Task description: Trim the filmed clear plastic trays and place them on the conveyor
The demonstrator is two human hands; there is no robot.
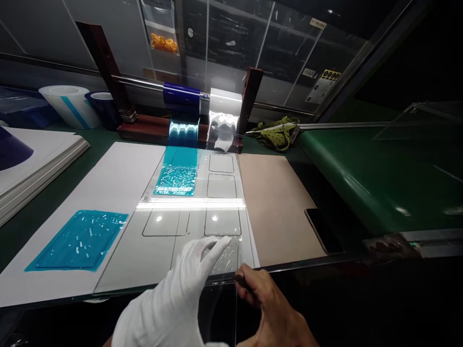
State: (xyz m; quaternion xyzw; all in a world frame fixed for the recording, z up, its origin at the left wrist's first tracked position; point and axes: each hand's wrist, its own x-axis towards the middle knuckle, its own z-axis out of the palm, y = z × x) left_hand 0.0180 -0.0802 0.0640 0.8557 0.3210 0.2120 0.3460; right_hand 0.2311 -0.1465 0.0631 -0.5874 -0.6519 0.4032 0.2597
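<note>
Yellow label [332, 75] on glass panel: a row of black round symbols, no legible words.
White labels [318, 23]: print too small to read.
Elsewhere: no readable text.

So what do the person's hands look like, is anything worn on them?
The left hand wears a plain white fabric glove that covers the fingers and the wrist, with no markings visible. The right hand is bare, with no glove, ring or watch in view. No sleeves show at the bottom edge.

A dark green workbench [54, 202] runs beneath clear panels [253, 48] backed by shelving. A green conveyor belt [369, 178] lies at right. Overhead light glares off surfaces; the edges stay dim.
</note>
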